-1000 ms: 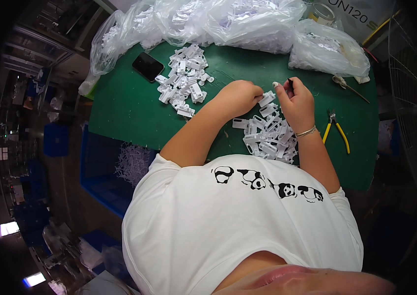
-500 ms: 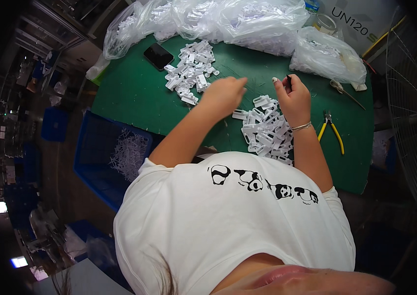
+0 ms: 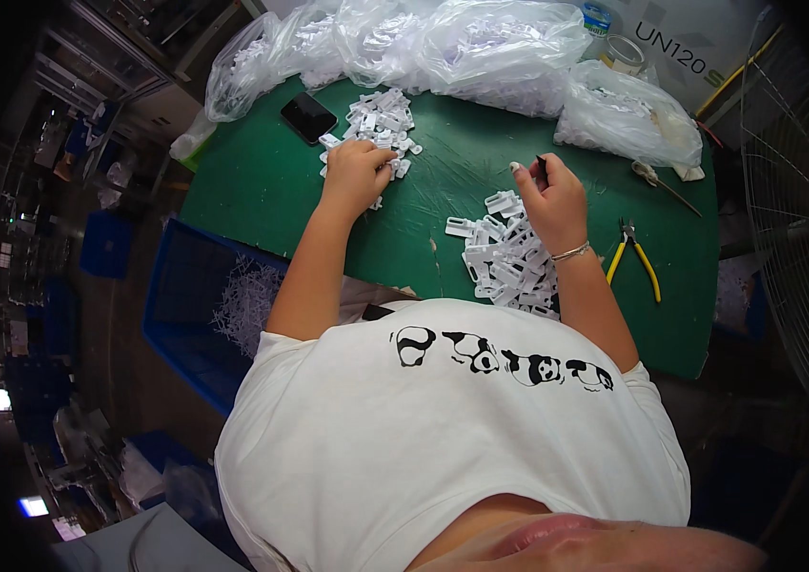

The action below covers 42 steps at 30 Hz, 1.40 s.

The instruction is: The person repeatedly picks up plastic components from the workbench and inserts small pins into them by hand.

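Note:
My left hand [image 3: 357,176] rests at the near side of the left pile of small white plastic parts [image 3: 381,112]. Its fingers curl down together over the parts, and anything in their grip is hidden. Just beyond the right pile of white parts [image 3: 511,257], my right hand [image 3: 559,208] is raised with bent fingers. A small dark piece [image 3: 542,170] sticks out between its thumb and fingers; its kind is too small to tell. The parts have slots and lie jumbled on the green tabletop [image 3: 433,200].
Clear plastic bags of white parts [image 3: 509,57] line the far edge. A black phone [image 3: 308,117] lies far left. Yellow-handled cutting pliers [image 3: 631,257] and a thin rod-like tool [image 3: 667,189] lie on the right. A blue bin [image 3: 176,286] with white scraps stands left; a fan [image 3: 795,210] stands right.
My left hand has moved left, from between the two piles to the left pile. My right hand has shifted slightly, still with the dark piece in it.

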Each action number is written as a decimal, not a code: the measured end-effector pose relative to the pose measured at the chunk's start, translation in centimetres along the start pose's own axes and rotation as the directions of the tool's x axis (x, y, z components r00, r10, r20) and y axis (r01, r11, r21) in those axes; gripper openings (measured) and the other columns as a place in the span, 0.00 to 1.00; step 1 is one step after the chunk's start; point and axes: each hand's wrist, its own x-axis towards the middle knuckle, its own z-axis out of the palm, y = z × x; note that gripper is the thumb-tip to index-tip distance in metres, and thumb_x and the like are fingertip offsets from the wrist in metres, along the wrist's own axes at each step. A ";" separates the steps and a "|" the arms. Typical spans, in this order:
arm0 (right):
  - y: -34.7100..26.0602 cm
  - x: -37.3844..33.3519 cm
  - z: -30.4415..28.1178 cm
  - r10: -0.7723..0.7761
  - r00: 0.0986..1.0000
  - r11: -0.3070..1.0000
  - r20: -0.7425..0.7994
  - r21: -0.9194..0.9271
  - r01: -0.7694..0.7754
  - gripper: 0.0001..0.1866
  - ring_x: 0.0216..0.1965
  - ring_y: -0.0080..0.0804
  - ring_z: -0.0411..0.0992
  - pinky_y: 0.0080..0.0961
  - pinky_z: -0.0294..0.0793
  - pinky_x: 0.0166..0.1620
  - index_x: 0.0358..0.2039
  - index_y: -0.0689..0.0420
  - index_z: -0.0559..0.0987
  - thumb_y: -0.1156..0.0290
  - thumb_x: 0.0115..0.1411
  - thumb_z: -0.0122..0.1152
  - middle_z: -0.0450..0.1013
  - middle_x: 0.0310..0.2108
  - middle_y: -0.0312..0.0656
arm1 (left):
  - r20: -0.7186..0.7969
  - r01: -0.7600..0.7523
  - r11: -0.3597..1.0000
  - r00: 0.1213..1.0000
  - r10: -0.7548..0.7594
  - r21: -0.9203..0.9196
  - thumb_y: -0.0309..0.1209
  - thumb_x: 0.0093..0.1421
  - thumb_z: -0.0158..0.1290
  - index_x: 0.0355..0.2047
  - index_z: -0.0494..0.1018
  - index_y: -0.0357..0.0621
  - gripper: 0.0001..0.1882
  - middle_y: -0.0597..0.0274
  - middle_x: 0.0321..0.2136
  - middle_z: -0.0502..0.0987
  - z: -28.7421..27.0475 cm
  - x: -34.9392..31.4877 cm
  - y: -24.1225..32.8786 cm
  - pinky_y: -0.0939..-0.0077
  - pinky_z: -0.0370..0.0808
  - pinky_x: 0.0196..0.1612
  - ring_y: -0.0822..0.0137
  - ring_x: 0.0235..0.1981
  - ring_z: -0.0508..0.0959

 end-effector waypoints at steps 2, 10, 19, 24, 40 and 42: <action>-0.1 0.0 0.0 0.003 1.000 1.000 0.008 -0.005 -0.003 0.17 0.18 0.34 0.63 0.31 0.63 0.24 0.23 0.60 0.71 0.58 0.55 0.62 0.65 0.17 0.40 | -0.089 0.032 0.997 0.995 -0.037 -0.063 0.30 0.51 0.57 0.33 0.78 0.46 0.08 0.58 0.29 0.76 0.1 0.7 0.2 0.64 0.70 0.39 0.58 0.32 0.75; -0.5 0.0 -0.7 -0.053 0.998 0.996 0.015 0.067 0.052 0.19 0.19 0.34 0.63 0.30 0.64 0.24 0.26 0.60 0.71 0.57 0.53 0.66 0.66 0.18 0.42 | 0.293 0.309 0.089 0.943 -0.159 -0.947 0.33 0.64 0.49 0.39 0.71 0.38 0.11 0.64 0.30 0.75 -1.3 6.6 8.3 0.81 0.70 0.34 0.75 0.29 0.74; 0.2 0.3 -0.7 -0.194 0.975 0.978 0.104 0.097 0.184 0.23 0.19 0.33 0.63 0.28 0.63 0.24 0.29 0.60 0.71 0.53 0.50 0.68 0.64 0.19 0.40 | 0.501 0.492 -0.328 0.863 0.062 -0.806 0.31 0.64 0.48 0.40 0.72 0.37 0.10 0.62 0.32 0.77 2.2 7.6 12.4 0.80 0.75 0.34 0.74 0.30 0.77; 0.2 -0.1 0.1 -0.151 0.979 0.979 0.136 0.158 0.129 0.23 0.19 0.33 0.63 0.28 0.63 0.24 0.26 0.59 0.70 0.52 0.50 0.68 0.64 0.19 0.40 | 0.444 0.434 -0.328 0.895 0.049 -0.839 0.32 0.66 0.47 0.43 0.73 0.35 0.13 0.59 0.35 0.78 2.9 6.7 12.4 0.79 0.76 0.36 0.73 0.33 0.78; -1.0 -0.6 0.3 -0.199 0.953 0.980 0.228 0.056 0.192 0.22 0.18 0.38 0.65 0.29 0.64 0.23 0.22 0.58 0.71 0.52 0.53 0.65 0.65 0.15 0.41 | 0.388 0.384 -0.178 0.922 0.009 -0.906 0.30 0.64 0.51 0.44 0.74 0.34 0.13 0.60 0.36 0.78 1.9 6.0 11.7 0.77 0.77 0.39 0.73 0.35 0.78; -0.7 -0.7 0.1 -0.143 0.961 0.990 0.238 0.041 0.137 0.22 0.18 0.38 0.65 0.29 0.64 0.22 0.21 0.58 0.71 0.52 0.52 0.66 0.66 0.15 0.41 | 0.392 0.385 -0.197 0.920 0.004 -0.902 0.30 0.64 0.51 0.44 0.74 0.34 0.13 0.60 0.36 0.78 2.1 6.1 11.7 0.77 0.77 0.39 0.73 0.35 0.78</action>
